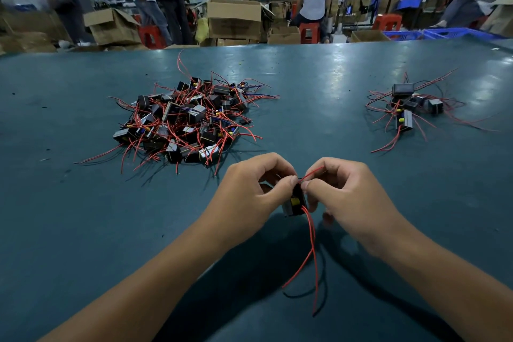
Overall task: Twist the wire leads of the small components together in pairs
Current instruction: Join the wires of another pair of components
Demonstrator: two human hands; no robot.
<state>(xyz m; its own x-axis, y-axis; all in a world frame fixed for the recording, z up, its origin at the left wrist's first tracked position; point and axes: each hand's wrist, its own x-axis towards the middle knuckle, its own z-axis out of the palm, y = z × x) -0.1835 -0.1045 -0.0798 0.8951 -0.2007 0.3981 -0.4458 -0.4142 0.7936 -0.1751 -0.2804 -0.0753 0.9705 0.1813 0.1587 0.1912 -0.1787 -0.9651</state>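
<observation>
A small black component (294,204) with a yellow patch hangs between my two hands above the dark green table (319,86). My left hand (251,193) grips it from the left, thumb on its top. My right hand (348,194) pinches thin red leads (313,173) that rise from the top of the component. Two more red leads (312,247) and a black one dangle from its underside toward me. A big pile of the same components (184,119) with red leads lies at the left. A smaller heap (408,108) lies at the far right.
Beyond the table's far edge stand cardboard boxes (234,18), red stools (309,32) and blue crates (444,33). Several people sit or stand at other benches in the background.
</observation>
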